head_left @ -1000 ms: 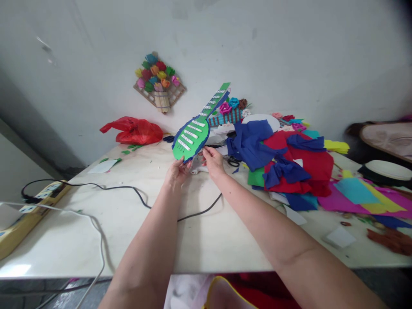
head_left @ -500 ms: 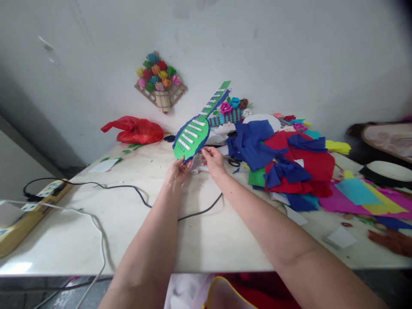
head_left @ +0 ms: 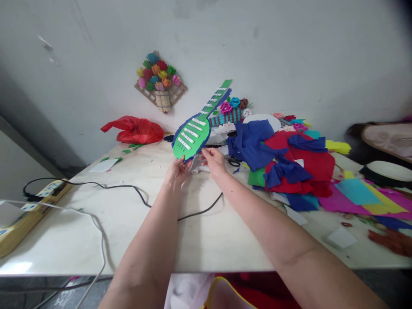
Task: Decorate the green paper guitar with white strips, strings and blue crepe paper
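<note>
A green paper lute [head_left: 199, 125] with a blue edge and white crossbars is held up over the table, its neck tilted up to the right. My left hand [head_left: 179, 170] is closed on the bottom of its rounded body. At the body's lower right edge, my right hand [head_left: 213, 160] pinches the rim between thumb and fingers. Behind the hands, a white glue gun [head_left: 200, 169] lies on the table, partly hidden. Black-handled scissors [head_left: 234, 162] lie just right of my right hand.
Crumpled blue paper [head_left: 252, 143] and red sheets [head_left: 317, 161] pile up on the right. A red plastic bag [head_left: 140, 131] sits at the back left. A power strip [head_left: 35, 210] stands on the left, and a black cable [head_left: 122, 186] crosses the table.
The paper lute has shifted very slightly, its neck end a little up and to the right. Both hands keep the same grip.
</note>
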`<state>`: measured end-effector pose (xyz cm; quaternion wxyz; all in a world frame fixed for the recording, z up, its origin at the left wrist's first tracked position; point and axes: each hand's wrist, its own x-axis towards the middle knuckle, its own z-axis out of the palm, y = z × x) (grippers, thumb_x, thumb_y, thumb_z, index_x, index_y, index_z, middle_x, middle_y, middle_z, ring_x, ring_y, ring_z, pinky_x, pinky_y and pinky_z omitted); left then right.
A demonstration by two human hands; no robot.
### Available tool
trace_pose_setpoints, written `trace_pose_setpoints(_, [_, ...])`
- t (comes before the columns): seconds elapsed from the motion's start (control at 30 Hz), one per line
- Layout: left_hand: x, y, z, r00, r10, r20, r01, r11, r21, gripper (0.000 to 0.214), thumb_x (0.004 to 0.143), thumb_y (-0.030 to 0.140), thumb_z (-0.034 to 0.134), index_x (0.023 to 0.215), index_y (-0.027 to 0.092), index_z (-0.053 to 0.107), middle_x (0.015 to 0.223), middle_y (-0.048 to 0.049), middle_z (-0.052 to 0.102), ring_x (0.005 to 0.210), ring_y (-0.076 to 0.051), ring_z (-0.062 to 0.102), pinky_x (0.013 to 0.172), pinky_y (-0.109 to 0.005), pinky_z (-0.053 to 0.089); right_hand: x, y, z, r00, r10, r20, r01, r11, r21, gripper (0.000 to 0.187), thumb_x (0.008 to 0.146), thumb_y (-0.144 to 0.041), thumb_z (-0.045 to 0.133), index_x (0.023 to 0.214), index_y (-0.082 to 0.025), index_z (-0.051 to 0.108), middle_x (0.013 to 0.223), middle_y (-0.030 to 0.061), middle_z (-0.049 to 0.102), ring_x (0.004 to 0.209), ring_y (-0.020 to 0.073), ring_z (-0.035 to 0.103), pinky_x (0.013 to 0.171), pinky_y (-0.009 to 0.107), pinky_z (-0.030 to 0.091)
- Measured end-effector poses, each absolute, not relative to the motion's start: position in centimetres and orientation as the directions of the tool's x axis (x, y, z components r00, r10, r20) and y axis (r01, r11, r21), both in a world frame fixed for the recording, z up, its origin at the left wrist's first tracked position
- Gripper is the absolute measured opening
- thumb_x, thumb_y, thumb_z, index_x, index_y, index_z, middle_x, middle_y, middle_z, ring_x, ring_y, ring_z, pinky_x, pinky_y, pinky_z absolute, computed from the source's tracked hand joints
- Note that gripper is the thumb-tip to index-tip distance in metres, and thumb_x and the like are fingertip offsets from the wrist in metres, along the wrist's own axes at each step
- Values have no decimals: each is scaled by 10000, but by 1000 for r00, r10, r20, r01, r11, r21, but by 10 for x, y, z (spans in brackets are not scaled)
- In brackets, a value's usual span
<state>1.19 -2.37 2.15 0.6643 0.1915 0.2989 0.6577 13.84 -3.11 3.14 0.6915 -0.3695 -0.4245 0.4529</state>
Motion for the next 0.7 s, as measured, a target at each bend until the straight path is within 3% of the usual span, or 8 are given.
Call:
trace_pose_setpoints(0.37, [12, -22, 20, -74, 997, 0, -714, -53, 698, 94, 743, 32, 525, 751, 125, 530, 648, -19, 619, 523, -102, 601, 547, -216, 524, 140, -33, 33, 208, 962, 176, -427, 252, -869, 107, 655, -247, 631, 663, -147, 592, 645, -7, 642, 464, 66, 549, 359, 148, 378])
trace_pose_setpoints(0.7, [16, -21, 20, -179, 961, 209, -625, -275, 730, 297, 559, 159, 730, 738, 171, 493, 626, 40, 597, 500, -83, 566, 581, -263, 517, 145, -29, 31, 221, 964, 147, -435, 232, -870, 90, 687, -239, 605, 706, -152, 596, 678, 6, 656, 486, 71, 564, 364, 150, 382])
